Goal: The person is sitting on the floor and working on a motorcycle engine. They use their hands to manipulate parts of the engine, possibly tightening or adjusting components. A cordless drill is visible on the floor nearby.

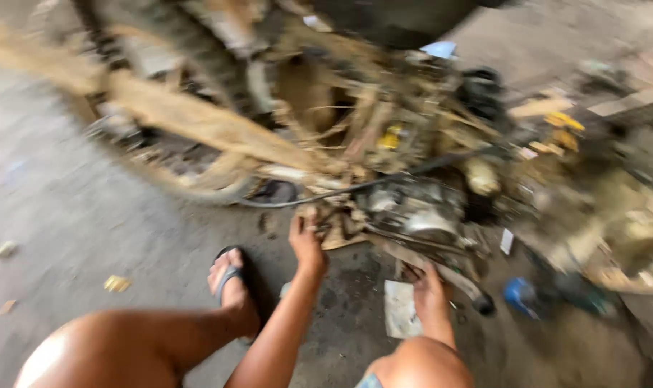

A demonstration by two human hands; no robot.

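A mud-caked motorcycle stands in front of me, blurred by camera motion. Its grey metal engine sits low at the middle. My left hand reaches up to the muddy parts just left of the engine, fingers touching them; whether it grips anything is unclear. My right hand rests below the engine near a dark exhaust pipe, fingers curled against it. My knees and left foot in a sandal are in the foreground.
The floor is grey concrete with oil stains. A white paper scrap lies under my right hand. A blue object sits at the right. Cluttered, muddy debris fills the right side. Small scraps lie at the left.
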